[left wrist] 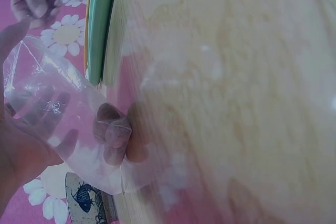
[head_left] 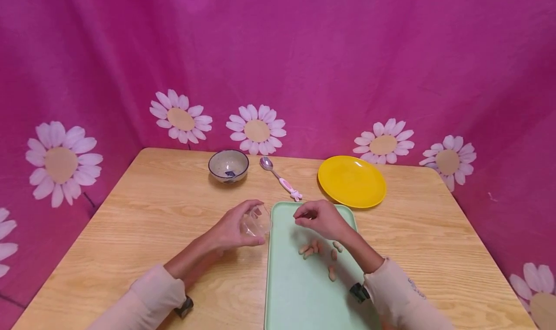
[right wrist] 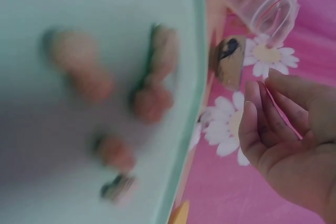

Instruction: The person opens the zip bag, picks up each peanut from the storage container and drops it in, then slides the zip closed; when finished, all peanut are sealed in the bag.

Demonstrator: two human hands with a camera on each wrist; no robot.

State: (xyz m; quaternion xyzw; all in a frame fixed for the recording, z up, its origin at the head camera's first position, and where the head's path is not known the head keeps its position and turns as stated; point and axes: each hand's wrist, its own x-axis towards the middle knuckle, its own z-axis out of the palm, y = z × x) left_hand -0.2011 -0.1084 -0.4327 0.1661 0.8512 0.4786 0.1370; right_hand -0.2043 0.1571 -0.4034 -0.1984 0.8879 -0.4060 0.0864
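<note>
My left hand grips a clear plastic container, held tilted beside the tray's left edge. In the left wrist view, peanuts show at the container's far end. Above the upper part of the green tray, my right hand hangs with loosely bent fingers, thumb close to the fingertips; nothing is visible between them. Several peanuts lie on the tray below it, blurred in the right wrist view.
A patterned bowl stands at the back left of the wooden table. Right of it lies a spoon with a pink handle. A yellow plate sits behind the tray, to the right. A pink flowered curtain surrounds the table.
</note>
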